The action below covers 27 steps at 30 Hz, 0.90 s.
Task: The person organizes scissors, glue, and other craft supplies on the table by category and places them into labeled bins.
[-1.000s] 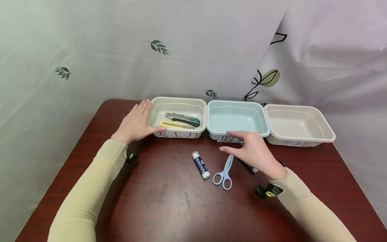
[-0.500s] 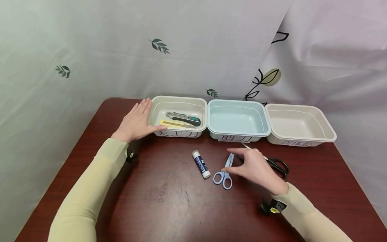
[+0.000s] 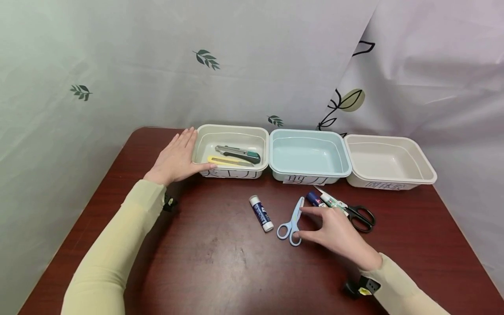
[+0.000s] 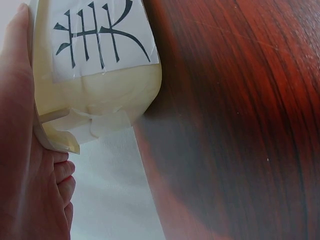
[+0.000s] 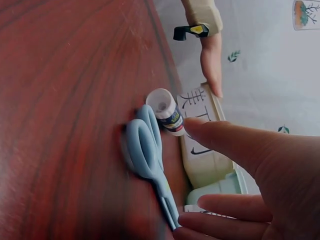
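Note:
My left hand (image 3: pixel 173 157) rests on the left end of a cream bin (image 3: pixel 208 131), its straight fingers along the side and the thumb over the front rim. Inside that bin lie a green-and-black utility knife (image 3: pixel 242 155) and a yellow one (image 3: pixel 226 162). My right hand (image 3: pixel 334 232) is over the light blue scissors (image 3: pixel 294 217), thumb and fingers spread apart. In the right wrist view, the scissors' handle loops (image 5: pixel 142 145) lie on the table, apart from the thumb. A blue-and-white glue stick (image 3: pixel 261 213) lies left of the scissors.
A light blue bin (image 3: pixel 307 144) and another cream bin (image 3: pixel 393 146) continue the row, with handwritten labels in front. Black-handled scissors (image 3: pixel 351 211) lie right of my hand, across a white-and-green stick (image 3: pixel 328 200) and beside a blue-capped stick (image 3: pixel 313 198). A curtain hangs behind.
My right hand has come down and toward me from near the blue bin's front to the light blue scissors, uncovering the black-handled scissors and two sticks. My left hand stays put.

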{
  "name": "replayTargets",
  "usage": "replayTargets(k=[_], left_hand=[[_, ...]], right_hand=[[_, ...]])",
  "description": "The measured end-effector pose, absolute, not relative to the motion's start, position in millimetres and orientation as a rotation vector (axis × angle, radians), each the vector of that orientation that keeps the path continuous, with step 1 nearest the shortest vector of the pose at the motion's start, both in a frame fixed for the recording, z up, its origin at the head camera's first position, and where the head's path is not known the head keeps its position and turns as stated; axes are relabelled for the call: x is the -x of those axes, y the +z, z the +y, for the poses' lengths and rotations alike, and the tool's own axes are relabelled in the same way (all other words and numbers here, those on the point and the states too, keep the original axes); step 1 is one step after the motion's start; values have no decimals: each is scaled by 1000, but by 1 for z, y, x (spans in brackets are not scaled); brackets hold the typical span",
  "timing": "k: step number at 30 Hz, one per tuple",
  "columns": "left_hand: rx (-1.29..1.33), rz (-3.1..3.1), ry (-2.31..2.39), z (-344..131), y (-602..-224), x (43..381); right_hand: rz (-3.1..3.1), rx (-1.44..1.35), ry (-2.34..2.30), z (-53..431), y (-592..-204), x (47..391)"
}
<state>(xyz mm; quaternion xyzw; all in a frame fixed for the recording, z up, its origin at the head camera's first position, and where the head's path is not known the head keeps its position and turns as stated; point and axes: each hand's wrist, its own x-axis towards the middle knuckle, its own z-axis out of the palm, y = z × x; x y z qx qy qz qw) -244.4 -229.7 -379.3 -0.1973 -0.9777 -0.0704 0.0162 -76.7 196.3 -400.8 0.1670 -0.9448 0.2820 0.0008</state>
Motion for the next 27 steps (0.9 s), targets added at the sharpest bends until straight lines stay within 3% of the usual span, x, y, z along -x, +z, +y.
replayTargets(k=[27], left_hand=[[611, -3043, -232, -230, -379, 245]], right_hand=[[-2894, -613, 866, 182, -415, 70]])
